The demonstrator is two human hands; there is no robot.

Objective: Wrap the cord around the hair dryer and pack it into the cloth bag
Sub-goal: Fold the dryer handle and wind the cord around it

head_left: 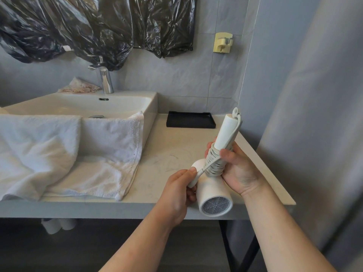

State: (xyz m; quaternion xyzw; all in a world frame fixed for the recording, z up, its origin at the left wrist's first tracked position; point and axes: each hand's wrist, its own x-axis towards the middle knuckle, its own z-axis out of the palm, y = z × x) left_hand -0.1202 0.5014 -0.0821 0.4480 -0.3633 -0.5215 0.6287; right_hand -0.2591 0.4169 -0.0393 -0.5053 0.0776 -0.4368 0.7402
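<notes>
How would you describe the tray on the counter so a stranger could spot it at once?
Start at the white sink. To its right runs a pale counter, and at its back edge, against the tiled wall, lies the tray. It is the only black thing there: flat, rectangular, low-rimmed.

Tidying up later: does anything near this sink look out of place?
Yes. Crumpled black plastic sheeting hangs across the wall above the faucet, and a white towel sprawls from the sink rim onto the counter.
</notes>
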